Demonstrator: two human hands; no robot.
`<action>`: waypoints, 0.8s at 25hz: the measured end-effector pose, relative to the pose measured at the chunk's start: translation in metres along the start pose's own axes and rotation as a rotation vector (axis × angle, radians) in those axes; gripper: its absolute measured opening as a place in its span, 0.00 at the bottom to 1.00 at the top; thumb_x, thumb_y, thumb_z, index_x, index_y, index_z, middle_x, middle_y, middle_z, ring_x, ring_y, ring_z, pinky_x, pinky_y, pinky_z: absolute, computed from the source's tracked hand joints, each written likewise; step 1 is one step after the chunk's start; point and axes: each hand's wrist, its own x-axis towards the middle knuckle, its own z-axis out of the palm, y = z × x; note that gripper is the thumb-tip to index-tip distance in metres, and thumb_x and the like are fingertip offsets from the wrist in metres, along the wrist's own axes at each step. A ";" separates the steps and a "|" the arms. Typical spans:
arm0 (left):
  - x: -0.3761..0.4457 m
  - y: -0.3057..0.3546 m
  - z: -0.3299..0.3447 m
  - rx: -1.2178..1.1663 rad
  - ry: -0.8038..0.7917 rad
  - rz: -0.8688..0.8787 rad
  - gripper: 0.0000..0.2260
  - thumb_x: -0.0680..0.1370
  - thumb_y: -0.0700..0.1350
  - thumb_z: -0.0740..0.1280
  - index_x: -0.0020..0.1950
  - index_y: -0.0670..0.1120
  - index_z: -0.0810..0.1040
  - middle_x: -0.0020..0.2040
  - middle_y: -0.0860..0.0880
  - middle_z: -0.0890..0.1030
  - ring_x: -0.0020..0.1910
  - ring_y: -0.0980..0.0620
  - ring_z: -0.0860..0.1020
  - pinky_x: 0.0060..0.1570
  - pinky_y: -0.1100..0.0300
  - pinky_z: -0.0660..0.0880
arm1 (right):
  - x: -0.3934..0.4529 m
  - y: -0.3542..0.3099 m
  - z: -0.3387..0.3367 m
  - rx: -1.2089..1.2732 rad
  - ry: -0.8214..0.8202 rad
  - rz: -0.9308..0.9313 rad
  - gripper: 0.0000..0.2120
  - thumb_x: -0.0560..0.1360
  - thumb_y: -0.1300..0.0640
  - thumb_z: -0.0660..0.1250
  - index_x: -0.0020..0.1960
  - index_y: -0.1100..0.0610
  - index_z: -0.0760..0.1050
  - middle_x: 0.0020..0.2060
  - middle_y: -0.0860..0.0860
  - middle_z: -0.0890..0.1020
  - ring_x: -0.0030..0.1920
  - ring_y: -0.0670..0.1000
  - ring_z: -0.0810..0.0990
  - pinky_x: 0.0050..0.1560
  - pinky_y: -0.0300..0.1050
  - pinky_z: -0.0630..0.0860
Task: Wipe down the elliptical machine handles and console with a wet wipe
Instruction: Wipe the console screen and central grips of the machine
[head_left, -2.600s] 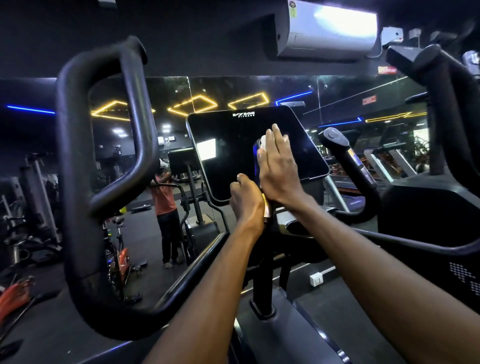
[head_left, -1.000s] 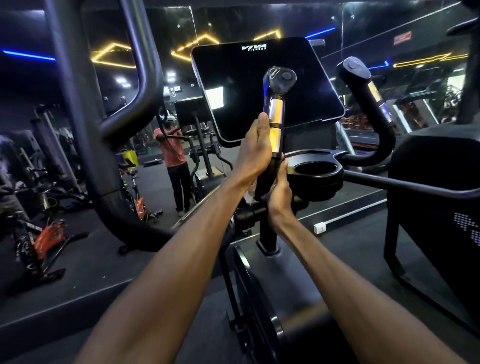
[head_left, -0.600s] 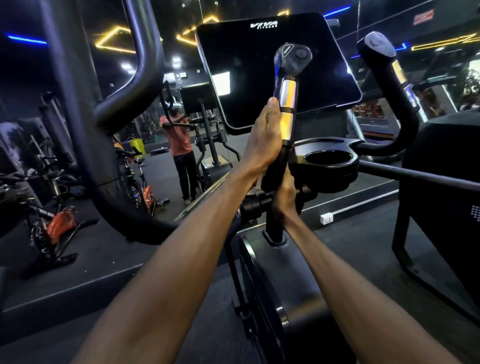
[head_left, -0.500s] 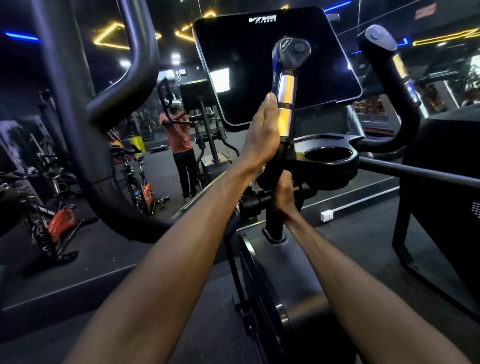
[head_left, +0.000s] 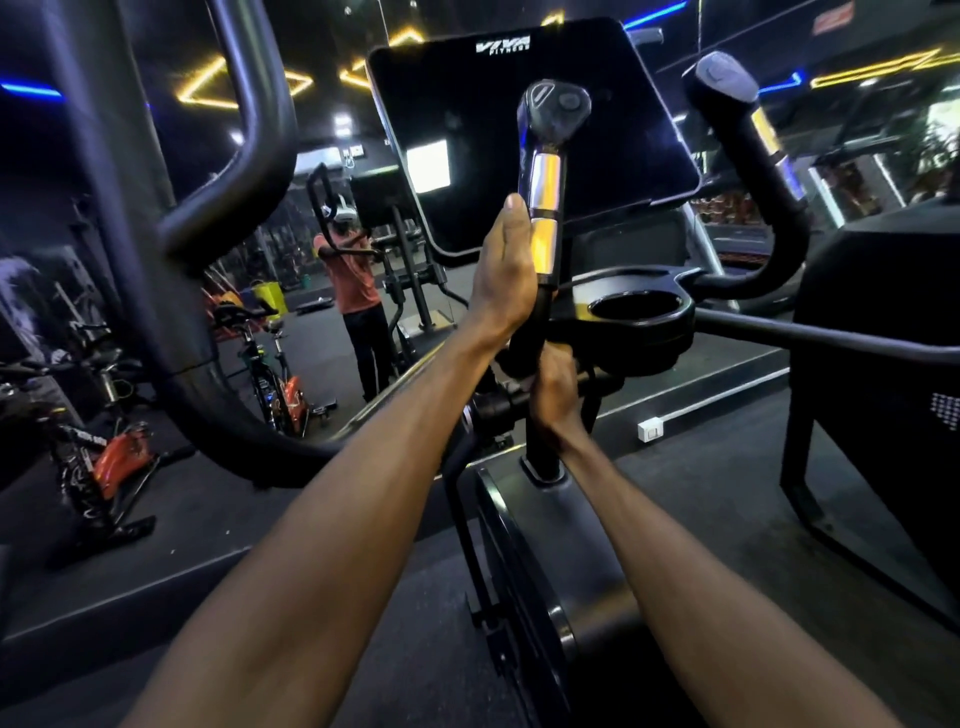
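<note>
- Handles: two short inner grips, one centre (head_left: 543, 208), one right (head_left: 748, 135); one large loop handle (head_left: 156, 260) left, top cut off.
- Console (head_left: 524, 135): one, dark, behind centre grip.
- Left hand (head_left: 506, 275): wrapped round centre grip.
- Right hand (head_left: 553, 389): clasping the bar below.
- Wipe: not discernible.
- Cup holder (head_left: 641, 312): one.

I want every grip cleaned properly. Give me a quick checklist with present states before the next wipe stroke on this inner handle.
1. Left hand on the inner handle: ok, at the metal sensor bands.
2. Right hand gripping the handle's lower stem: ok.
3. Wet wipe in a hand: cannot tell, none visible.
4. Handle's top cap reached: not ok, above the left fingers.
5. Right inner handle touched: not ok, no hand on it.
</note>
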 end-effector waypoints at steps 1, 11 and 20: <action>-0.001 0.001 0.000 0.004 0.016 0.026 0.23 0.85 0.55 0.44 0.54 0.43 0.74 0.47 0.45 0.78 0.47 0.53 0.78 0.49 0.62 0.76 | 0.000 0.004 0.001 -0.062 0.051 0.013 0.25 0.80 0.54 0.53 0.28 0.48 0.78 0.24 0.45 0.77 0.27 0.39 0.73 0.32 0.44 0.68; -0.007 0.008 0.003 0.011 0.023 0.002 0.23 0.86 0.51 0.43 0.69 0.42 0.69 0.51 0.59 0.73 0.46 0.71 0.74 0.47 0.79 0.68 | 0.006 -0.066 0.020 0.724 0.231 0.770 0.19 0.79 0.67 0.49 0.32 0.61 0.69 0.17 0.54 0.72 0.16 0.50 0.70 0.22 0.35 0.67; -0.006 0.012 -0.003 0.110 -0.042 0.002 0.27 0.84 0.55 0.42 0.58 0.39 0.74 0.47 0.35 0.75 0.43 0.51 0.76 0.45 0.57 0.73 | -0.027 -0.123 0.014 0.209 0.140 0.288 0.29 0.81 0.34 0.43 0.37 0.50 0.71 0.34 0.49 0.74 0.33 0.46 0.72 0.35 0.40 0.71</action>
